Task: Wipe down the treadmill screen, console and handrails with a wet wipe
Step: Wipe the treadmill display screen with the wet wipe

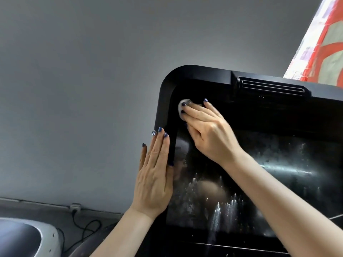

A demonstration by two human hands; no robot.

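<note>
The treadmill's black screen [278,164] fills the right half of the view, streaked with wet smears and droplets. My right hand [207,130] presses a folded white wet wipe [181,106] with straight fingers against the screen's upper left corner. My left hand [154,179] lies flat along the left edge of the black frame [167,101], fingers straight behind the edge and thumb on the front. A vent slot [271,88] runs along the top of the frame.
A grey wall [83,89] stands behind the screen. A black cable [83,230] runs from a wall socket [75,207] down across the floor. A white and dark machine housing [27,238] sits at the lower left. A red patterned banner [321,43] hangs at upper right.
</note>
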